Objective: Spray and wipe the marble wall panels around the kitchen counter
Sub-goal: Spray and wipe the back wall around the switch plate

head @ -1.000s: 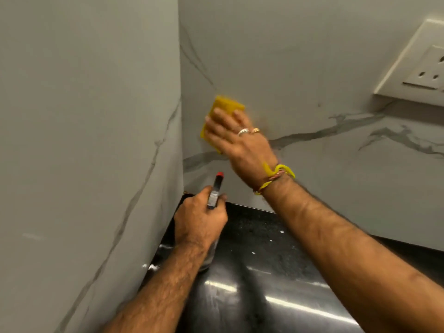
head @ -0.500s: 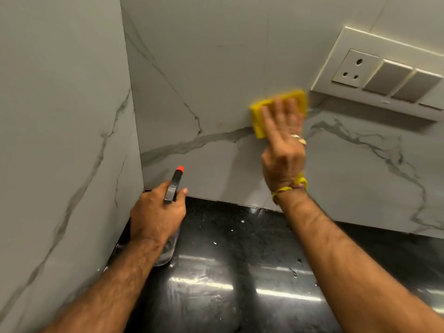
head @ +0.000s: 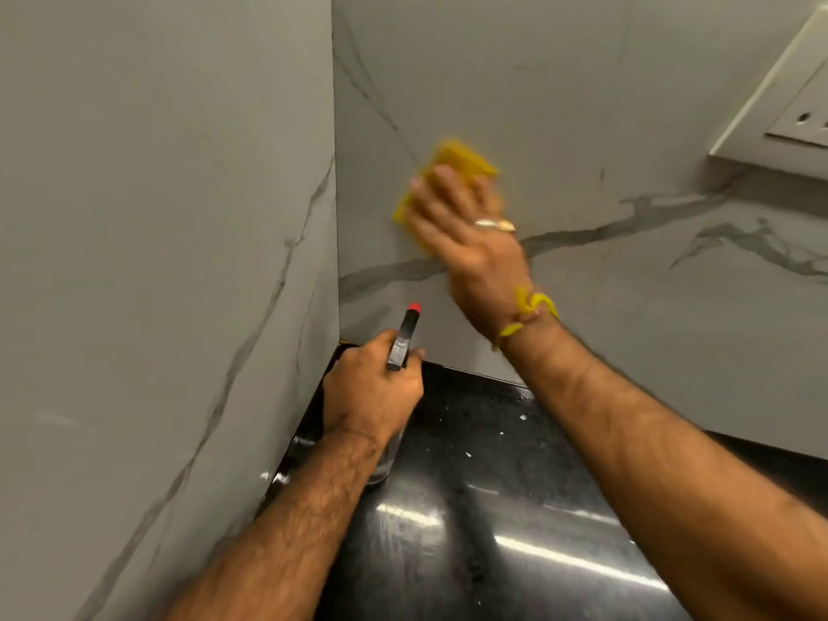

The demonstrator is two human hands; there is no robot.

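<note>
Wipe step in hand, I'd say: right hand (head: 475, 244) at frame ctr presses the yellow sponge (head: 466, 161) flat on the back marble panel (head: 582, 105) nr the corner, fingers (head: 441, 190) straight over it, forearm reaching up from lower right. Left hand (head: 372, 396), lower ctr, is wrapped round the spray bottle (head: 405, 338), nozzle toward the wall, over the black bench (head: 493, 508). Next prob. calls for strokes across the rest of this panel, then spray + wipe on the side panel (head: 157, 217) at left.

Blurred yellow pad (head: 463, 160), perhaps a sponge, under right hand (head: 475, 244); socket plate (head: 770, 105) cropped.
</note>
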